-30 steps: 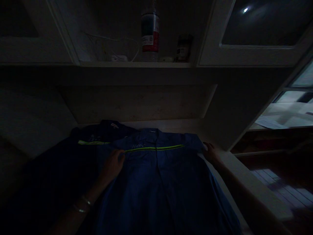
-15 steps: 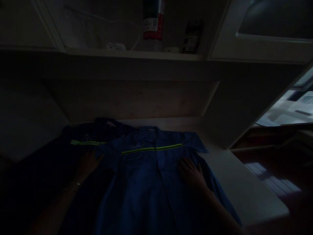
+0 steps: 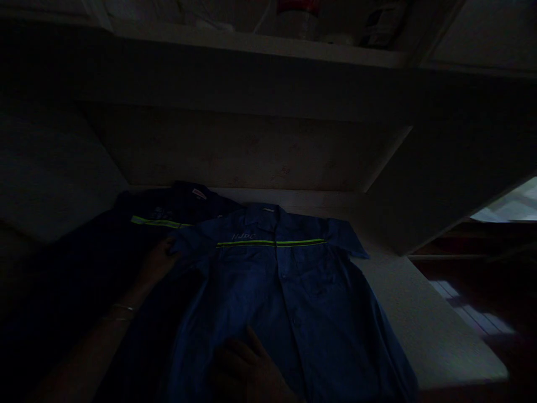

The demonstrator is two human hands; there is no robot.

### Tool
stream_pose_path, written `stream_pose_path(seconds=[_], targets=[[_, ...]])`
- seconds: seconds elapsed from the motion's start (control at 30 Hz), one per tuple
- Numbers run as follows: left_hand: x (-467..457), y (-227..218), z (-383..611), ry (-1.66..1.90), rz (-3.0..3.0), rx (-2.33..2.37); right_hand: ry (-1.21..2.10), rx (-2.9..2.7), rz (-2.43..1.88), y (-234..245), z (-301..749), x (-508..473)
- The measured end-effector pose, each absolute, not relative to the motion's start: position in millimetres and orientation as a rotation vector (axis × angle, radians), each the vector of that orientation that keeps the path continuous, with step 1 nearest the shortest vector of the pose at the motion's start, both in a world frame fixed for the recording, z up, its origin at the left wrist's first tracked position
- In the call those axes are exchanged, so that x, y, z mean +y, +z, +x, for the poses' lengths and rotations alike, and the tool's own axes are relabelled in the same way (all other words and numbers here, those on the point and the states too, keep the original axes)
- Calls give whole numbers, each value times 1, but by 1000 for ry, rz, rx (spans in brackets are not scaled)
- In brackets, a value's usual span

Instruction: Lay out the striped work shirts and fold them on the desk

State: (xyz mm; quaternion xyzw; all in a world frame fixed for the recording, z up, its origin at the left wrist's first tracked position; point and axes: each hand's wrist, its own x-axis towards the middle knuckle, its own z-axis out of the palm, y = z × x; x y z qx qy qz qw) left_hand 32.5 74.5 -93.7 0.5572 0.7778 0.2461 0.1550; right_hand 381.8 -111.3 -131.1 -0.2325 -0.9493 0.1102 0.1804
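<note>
A blue short-sleeved work shirt [image 3: 260, 280] lies front up and spread out, with a yellow-green stripe and lettering across its chest. At its left sleeve end is my left hand [image 3: 157, 262], fingers closed on the sleeve's edge; the dim light blurs the grip. My right hand [image 3: 247, 366] rests on the lower front of the shirt, fingers stretched out and thumb apart. Partly under the blue shirt, to the left, lies a darker navy shirt [image 3: 168, 204] with a similar stripe and a white collar label.
The shirts lie on a white tabletop [image 3: 436, 330] in a recess, its rounded front corner at right. Overhead runs a cabinet shelf [image 3: 260, 47] with a red-banded bottle [image 3: 297, 22] and a dark container [image 3: 381, 25]. A side panel [image 3: 453, 162] stands at right, beyond it dark reddish floor.
My right hand has moved from the shirt's right chest down and left to its lower front. My left hand stays at the sleeve. The view has tilted down.
</note>
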Motion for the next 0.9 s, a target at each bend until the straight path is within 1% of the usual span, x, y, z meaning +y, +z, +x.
stream_pose_path(seconds=[0.07, 0.17, 0.33, 0.43, 0.53, 0.63, 0.7, 0.8, 0.9], targets=[[74, -88, 39, 737, 1543, 2209, 262, -2706, -642, -138, 377, -113], [74, -75, 46, 758, 1561, 2203, 334, -2711, -638, -138, 380, -111], [80, -26, 65, 934, 1633, 2226, 420, -2683, -637, -134, 383, -110], [84, 6, 96, 1018, 1777, 2076, 405, -2680, -654, -137, 381, -110], [87, 19, 143, 1040, 1922, 1784, 347, -2661, -656, -139, 379, -109], [89, 7, 193, 992, 1978, 1423, 306, -2649, -660, -139, 378, -108], [92, -10, 219, 872, 2000, 1284, 289, -2651, -670, -138, 378, -108], [97, -40, 236, 729, 2150, 1357, 265, -2652, -683, -139, 379, -108], [99, -69, 230, 716, 2289, 1493, 307, -2647, -682, -148, 378, -106]])
